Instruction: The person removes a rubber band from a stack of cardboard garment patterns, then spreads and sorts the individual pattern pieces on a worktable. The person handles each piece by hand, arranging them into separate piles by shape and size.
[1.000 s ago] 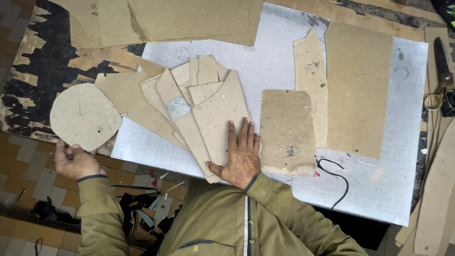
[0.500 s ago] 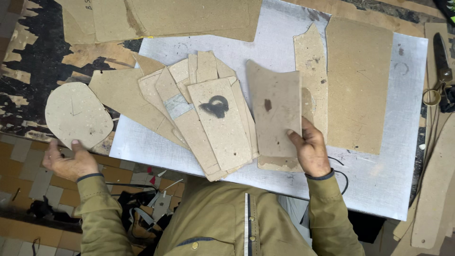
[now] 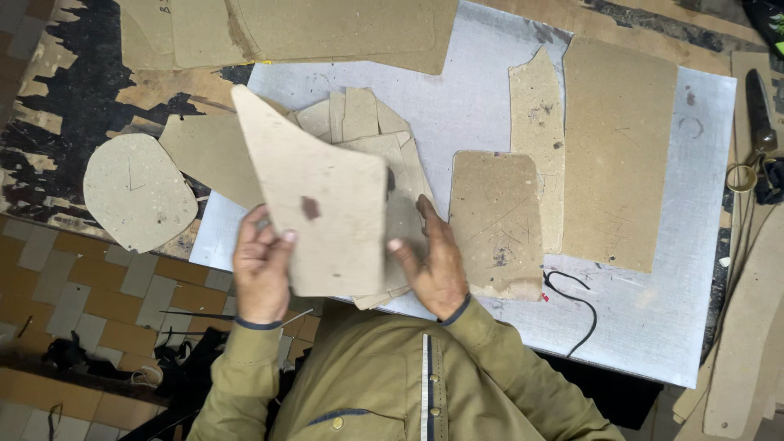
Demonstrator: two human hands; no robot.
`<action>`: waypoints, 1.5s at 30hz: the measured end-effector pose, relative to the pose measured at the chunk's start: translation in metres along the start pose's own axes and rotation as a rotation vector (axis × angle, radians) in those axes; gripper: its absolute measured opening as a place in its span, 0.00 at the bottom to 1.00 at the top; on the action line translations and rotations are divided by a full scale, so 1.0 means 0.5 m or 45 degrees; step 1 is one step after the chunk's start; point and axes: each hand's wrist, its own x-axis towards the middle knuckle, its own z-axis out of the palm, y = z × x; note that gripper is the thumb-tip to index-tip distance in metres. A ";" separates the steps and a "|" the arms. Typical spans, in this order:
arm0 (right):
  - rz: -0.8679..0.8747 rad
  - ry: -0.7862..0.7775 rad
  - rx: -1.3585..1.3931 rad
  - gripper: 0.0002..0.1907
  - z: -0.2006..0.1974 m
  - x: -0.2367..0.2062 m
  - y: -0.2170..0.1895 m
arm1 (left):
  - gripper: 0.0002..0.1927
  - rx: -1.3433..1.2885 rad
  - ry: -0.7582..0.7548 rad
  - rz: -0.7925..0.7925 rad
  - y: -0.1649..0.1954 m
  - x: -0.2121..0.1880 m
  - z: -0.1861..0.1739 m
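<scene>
Left hand point(image 3: 261, 265) and right hand point(image 3: 433, 261): fingers pinch opposite lower edges of a pale, pointed cardboard pattern piece point(image 3: 318, 204), held tilted off the grey work board point(image 3: 653, 327), apparently for inspection. It hides most of the fanned stack of cardboard patterns point(image 3: 359, 122) behind. Rounded cardboard piece point(image 3: 135, 192) lies apart, left. Large cardboard sheets point(image 3: 327, 28) are cut off at the top.
</scene>
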 end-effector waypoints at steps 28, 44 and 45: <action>0.464 0.301 1.456 0.39 -0.301 -0.068 0.245 | 0.47 0.592 0.034 -0.184 -0.077 0.020 0.081; 0.868 0.470 0.227 0.32 -0.420 -0.064 0.260 | 0.21 -0.079 0.045 0.284 0.080 0.053 0.076; 0.989 0.519 -0.052 0.33 -0.412 -0.060 0.241 | 0.22 -0.117 0.090 0.276 0.089 0.055 0.071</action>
